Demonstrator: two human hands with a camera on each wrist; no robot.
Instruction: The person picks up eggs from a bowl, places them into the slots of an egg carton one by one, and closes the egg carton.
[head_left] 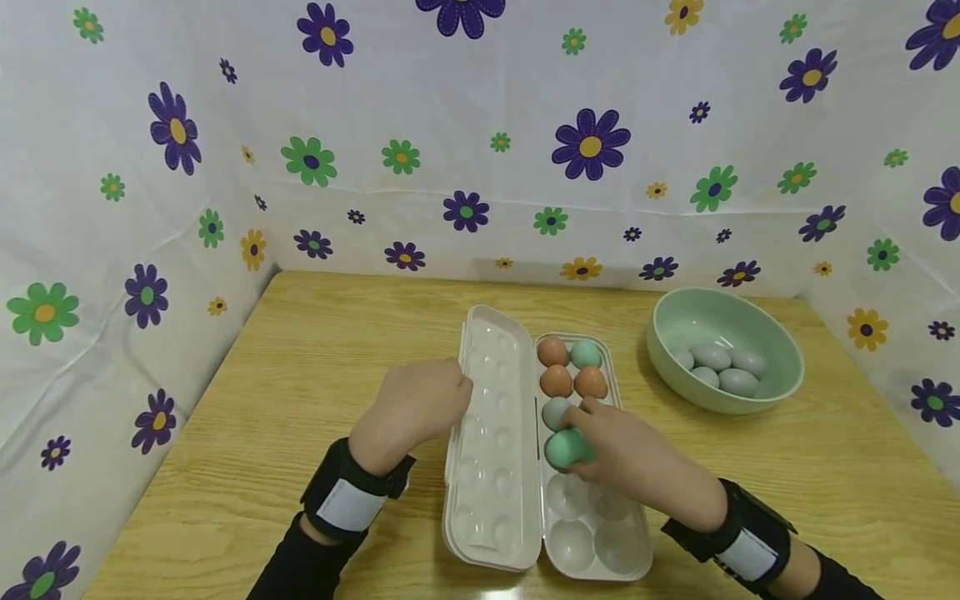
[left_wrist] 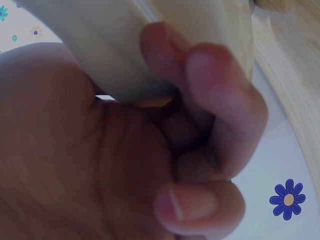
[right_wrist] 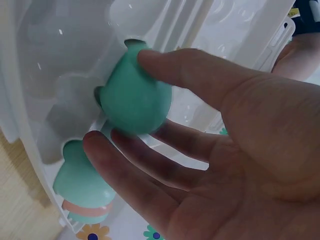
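A white plastic egg carton (head_left: 517,546) lies open on the table, its lid (head_left: 495,467) folded out to the left. My left hand (head_left: 412,408) grips the lid's outer left edge, its fingers curled in the left wrist view. Over the tray half, my right hand (head_left: 630,454) pinches a green egg (right_wrist: 135,100) between thumb and fingers, at a left-column cup. Farther back in the tray sit brown eggs (head_left: 557,381), a light green egg (head_left: 586,354) and a pale grey egg (head_left: 556,414). Another green egg (right_wrist: 82,180) shows by my fingertips in the right wrist view.
A light green bowl (head_left: 780,387) with several pale grey eggs (head_left: 711,357) stands right of the carton. Cups (head_left: 572,546) at the tray's near end hold no eggs. A flowered white cloth (head_left: 360,192) hangs behind and beside the wooden table (head_left: 345,325).
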